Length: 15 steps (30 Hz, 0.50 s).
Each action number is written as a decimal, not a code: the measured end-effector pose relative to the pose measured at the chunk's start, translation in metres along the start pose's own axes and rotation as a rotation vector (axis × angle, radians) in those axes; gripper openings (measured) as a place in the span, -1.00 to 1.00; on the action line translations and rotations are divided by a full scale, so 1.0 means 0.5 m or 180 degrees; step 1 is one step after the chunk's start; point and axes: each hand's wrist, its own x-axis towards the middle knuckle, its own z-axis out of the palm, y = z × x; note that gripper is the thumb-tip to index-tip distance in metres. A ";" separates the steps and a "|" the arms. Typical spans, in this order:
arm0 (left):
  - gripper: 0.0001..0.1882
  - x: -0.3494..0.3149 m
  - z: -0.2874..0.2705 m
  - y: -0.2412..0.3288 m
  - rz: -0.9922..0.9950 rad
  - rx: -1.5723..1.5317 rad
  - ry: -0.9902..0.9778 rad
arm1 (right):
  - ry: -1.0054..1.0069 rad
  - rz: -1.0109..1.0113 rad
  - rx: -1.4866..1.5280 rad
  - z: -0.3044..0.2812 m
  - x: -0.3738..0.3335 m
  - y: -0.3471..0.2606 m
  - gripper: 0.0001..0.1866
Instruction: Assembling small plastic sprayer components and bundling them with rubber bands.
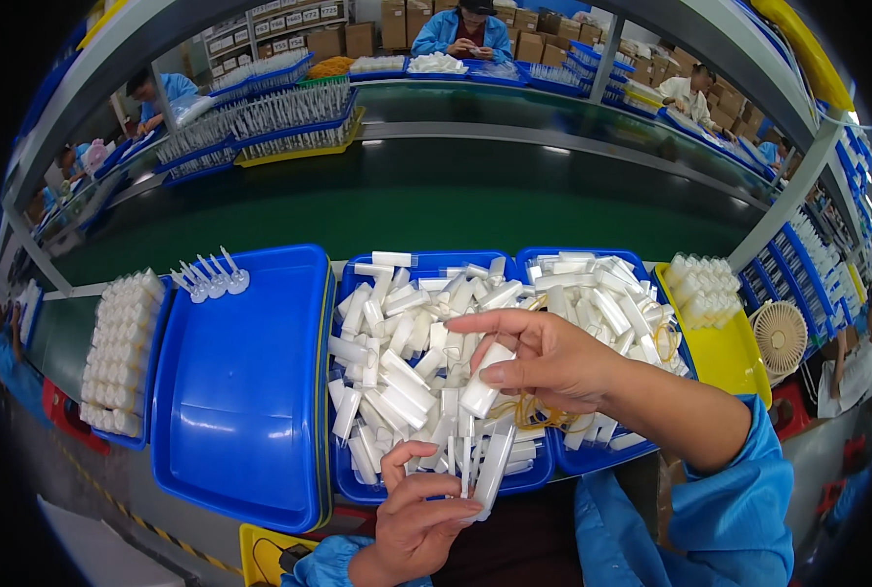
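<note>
My left hand [418, 523] is low in the middle, its fingers pinching the bottom of a clear-and-white plastic sleeve [495, 468]. A thin white stem [466, 455] stands beside that sleeve, in the same fingers. Above it, my right hand [561, 364] grips a short white tube [485, 384] between thumb and fingers, index finger stretched out to the left. The tube's lower end is close over the stem; whether they touch I cannot tell. Beneath both hands, a pile of similar white sleeves [407, 377] fills a blue tray [346, 468].
More sleeves and yellow rubber bands lie in the right blue tray [637, 452]. A stacked blue tray [235, 421] at left bears several stemmed pieces [211, 278]. Beyond runs a green belt [407, 201]. A yellow tray [739, 364] and small fan [780, 338] stand right; co-workers sit opposite.
</note>
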 end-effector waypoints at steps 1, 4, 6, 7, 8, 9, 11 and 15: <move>-0.86 -0.002 0.003 -0.002 -0.0051 -0.0097 0.0045 | -0.0024 0.0046 0.0053 -0.004 -0.001 0.004 -0.48; -0.89 -0.002 0.011 -0.003 -0.0152 -0.0218 0.0077 | -0.0098 0.0141 0.0163 -0.011 -0.005 0.016 -0.49; -0.87 0.003 0.010 0.000 -0.0179 -0.0056 -0.0027 | -0.0167 0.0174 0.0190 -0.003 -0.009 0.014 -0.48; -0.87 0.002 0.010 -0.001 -0.0164 -0.0032 -0.0015 | -0.0198 0.0158 0.0160 -0.002 -0.010 0.015 -0.52; -0.88 0.002 0.010 -0.002 -0.0148 -0.0010 -0.0004 | -0.0226 0.0141 0.0129 -0.002 -0.012 0.015 -0.55; -0.88 0.002 0.011 -0.003 -0.0130 0.0010 0.0005 | -0.0251 0.0122 0.0098 -0.001 -0.015 0.015 -0.58; -0.90 0.000 0.010 -0.005 -0.0122 0.0011 -0.0010 | -0.0268 0.0001 -0.1367 -0.006 -0.019 0.006 -0.67; -0.93 -0.007 0.000 -0.018 -0.0302 0.0069 -0.0212 | -0.0327 -0.0834 -0.3352 0.004 -0.038 -0.014 -0.78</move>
